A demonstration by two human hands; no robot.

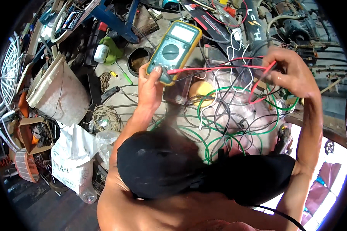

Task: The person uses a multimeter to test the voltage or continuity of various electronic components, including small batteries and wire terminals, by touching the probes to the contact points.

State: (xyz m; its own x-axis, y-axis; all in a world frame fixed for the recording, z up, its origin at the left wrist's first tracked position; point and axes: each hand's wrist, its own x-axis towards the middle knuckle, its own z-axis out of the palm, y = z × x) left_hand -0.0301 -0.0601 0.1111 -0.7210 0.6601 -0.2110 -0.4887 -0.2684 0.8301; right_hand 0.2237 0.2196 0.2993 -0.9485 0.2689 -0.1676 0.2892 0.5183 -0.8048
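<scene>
My left hand [149,90] is closed on the lower end of a multimeter [177,50], a yellow-rimmed meter with a grey-green face, round dial and pale screen. The thumb presses near its lower sockets, where a red test lead [208,70] and a black lead come out. Both leads stretch right to my right hand [291,75], whose curled fingers grip them; a red loop hangs below that hand. Beneath the leads, tangled green cable [206,144], dark cables and a white cord [229,50] cover the floor, partly over a yellow round piece [201,93].
At left stand a dirty white bucket [61,94], a white sack [71,161] and a cardboard box [35,134]. A dark pot [138,61] and a green-handled screwdriver [126,77] lie left of the meter. Blue metal legs [113,21] rise behind; machinery [291,23] fills the far right.
</scene>
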